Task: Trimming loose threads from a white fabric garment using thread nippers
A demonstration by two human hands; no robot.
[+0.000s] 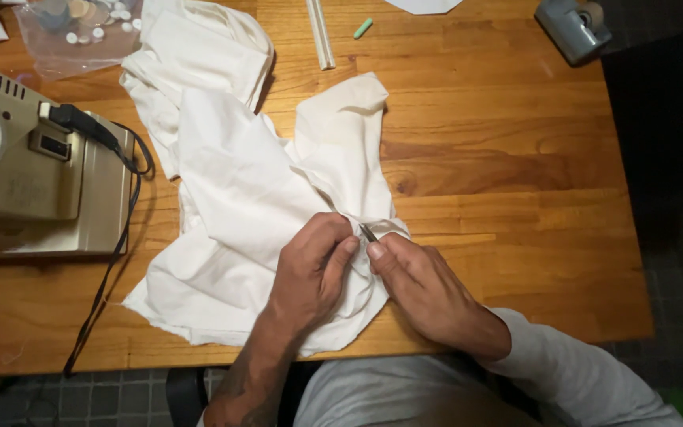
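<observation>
A crumpled white cloth [231, 174] lies spread over the wooden table [499, 158]. My left hand [310, 273] pinches a fold of the cloth near its lower right edge. My right hand [424, 289] holds a small thin metal tool [368, 232], whose tip meets the cloth right beside my left fingers. Both hands touch at the fold.
A beige sewing machine [25, 158] with a black cable [112, 261] stands at the left. A clear bag of buttons [73, 32] lies at the back left. A white stick [319, 35], a green chalk piece [364, 28] and a grey tape dispenser [572, 28] sit at the back.
</observation>
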